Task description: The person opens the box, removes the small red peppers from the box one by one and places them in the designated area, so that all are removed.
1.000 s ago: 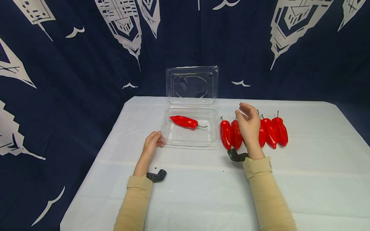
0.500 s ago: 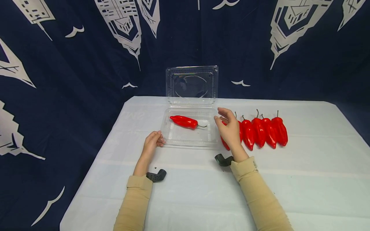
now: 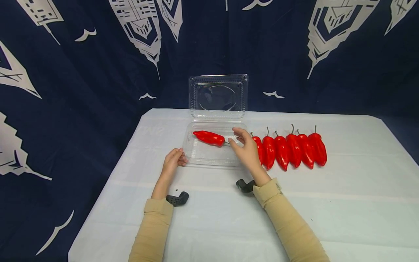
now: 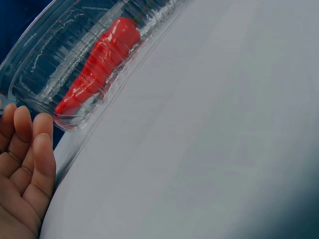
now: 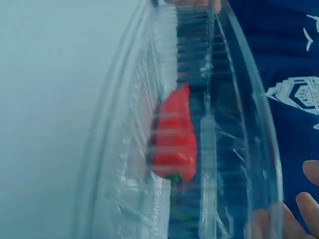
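Observation:
One red pepper [image 3: 208, 138] lies in the base of a clear plastic clamshell box [image 3: 209, 157], its lid [image 3: 218, 96] standing up behind. My left hand [image 3: 172, 160] is at the front left corner of the box. Its relaxed fingers [image 4: 43, 154] are by the box wall in the left wrist view; contact is hard to tell. My right hand [image 3: 247, 148] hovers over the right side of the box, thumb and fingers parted, close to the pepper's stem and holding nothing. In the right wrist view the pepper [image 5: 174, 139] shows blurred through the box wall.
Several red peppers [image 3: 282, 152] lie side by side in a row right of the box, stems pointing away; my right hand partly covers the nearest. A white cloth [image 3: 209, 218] covers the table. A dark blue printed curtain [image 3: 222, 47] hangs behind.
My right hand has moved left from above the row of peppers to the right side of the box. My left hand, the box and the pepper inside have stayed put.

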Demonstrator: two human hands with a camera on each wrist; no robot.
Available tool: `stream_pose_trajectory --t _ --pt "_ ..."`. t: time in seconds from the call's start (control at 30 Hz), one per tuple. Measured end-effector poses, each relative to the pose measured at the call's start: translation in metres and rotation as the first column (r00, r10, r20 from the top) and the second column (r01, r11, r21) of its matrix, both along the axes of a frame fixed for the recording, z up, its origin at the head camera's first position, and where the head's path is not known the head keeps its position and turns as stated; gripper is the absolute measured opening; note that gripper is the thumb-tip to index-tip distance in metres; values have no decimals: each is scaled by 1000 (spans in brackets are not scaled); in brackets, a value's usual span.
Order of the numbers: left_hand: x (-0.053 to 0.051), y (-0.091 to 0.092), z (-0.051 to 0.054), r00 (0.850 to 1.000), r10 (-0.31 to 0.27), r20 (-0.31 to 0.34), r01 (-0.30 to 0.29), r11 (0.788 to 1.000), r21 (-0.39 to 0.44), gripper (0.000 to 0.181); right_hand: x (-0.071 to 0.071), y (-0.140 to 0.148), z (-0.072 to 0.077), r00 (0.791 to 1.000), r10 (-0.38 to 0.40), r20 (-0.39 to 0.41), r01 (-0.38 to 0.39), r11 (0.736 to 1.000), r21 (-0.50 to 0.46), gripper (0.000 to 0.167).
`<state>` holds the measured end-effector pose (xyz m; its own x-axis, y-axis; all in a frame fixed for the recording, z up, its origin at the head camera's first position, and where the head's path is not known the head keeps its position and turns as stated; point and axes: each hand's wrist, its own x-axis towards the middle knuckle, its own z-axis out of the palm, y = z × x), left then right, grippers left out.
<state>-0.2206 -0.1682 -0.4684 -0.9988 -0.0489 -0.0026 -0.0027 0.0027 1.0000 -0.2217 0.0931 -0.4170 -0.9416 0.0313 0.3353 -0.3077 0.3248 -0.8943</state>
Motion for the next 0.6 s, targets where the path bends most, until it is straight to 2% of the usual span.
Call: stream_pose_trajectory --t 0.17,0.43,0.6 --pt "0 0 1 1000 3 12 -3 1000 -1 23 -1 -6 -5 1000 18 22 -20 997 79 45" --pt "-1 -1 1 1000 -8 21 8 1000 -9 24 -3 -9 -9 999 41 8 -41 987 153 47" --pt "-1 -1 1 1000 1 21 -1 1000 7 22 -5 -9 -10 997 57 47 -65 978 200 49"
